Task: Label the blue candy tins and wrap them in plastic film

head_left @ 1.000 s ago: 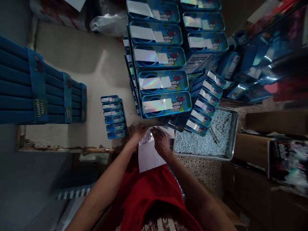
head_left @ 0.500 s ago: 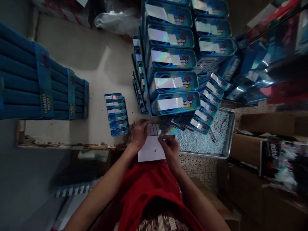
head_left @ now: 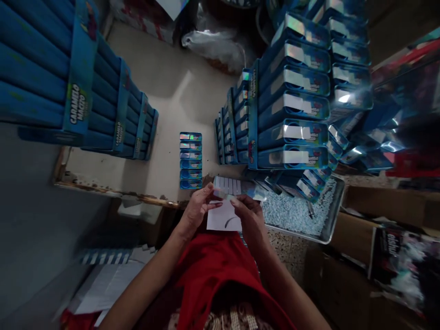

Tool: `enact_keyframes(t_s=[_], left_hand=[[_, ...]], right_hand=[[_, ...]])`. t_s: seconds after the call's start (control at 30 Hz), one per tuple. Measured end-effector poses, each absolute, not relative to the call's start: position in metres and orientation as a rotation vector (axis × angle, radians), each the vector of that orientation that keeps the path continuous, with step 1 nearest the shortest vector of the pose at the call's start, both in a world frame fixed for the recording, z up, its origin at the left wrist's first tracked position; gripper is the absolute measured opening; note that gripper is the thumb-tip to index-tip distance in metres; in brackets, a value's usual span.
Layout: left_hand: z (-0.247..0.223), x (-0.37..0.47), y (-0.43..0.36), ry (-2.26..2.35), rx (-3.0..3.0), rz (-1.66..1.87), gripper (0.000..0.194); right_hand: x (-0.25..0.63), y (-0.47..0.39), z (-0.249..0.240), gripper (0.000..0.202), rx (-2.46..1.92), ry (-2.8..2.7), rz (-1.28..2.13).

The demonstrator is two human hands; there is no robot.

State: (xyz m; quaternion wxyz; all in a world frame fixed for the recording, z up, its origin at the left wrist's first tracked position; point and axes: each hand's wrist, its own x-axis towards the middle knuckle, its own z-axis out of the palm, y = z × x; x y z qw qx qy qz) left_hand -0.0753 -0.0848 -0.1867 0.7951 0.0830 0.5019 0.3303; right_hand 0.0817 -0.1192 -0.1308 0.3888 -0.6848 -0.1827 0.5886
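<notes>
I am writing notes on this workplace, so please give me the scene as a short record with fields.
left hand: pinches the left edge of a white sheet
right hand: pinches the same sheet at its right
table: a short row of small blue boxes; tall stacks of blue boxes on the right
tray: metal, holds pale candies
clothing: red

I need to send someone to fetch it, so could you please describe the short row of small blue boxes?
On the pale table, look between the long blue cartons at left and the tall stack of blue boxes at right. The short row lies alone near the front edge, unlike its stacked neighbours.
</notes>
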Motion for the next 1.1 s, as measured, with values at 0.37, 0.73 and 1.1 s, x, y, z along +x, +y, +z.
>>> enact_keyframes(t_s=[0.37,0.73,1.1], left_hand=[[-0.202,-0.14,-0.052,1.645,0.571,0.877,0.033],[-0.259,-0.19,-0.009,1.892,0.945,0.715,0.03],[-0.282,-0.185,-0.008,1.524,0.375,0.859,0.037]], right_hand=[[0.009,-0.05,-0.18,0.041,-1.861,-0.737,1.41],[-0.033,-0.008,-0.235,0.03,-2.182,-1.241,0.99],[-0.028,-0.002,-0.246,0.037,-2.29,-1.26,0.902]])
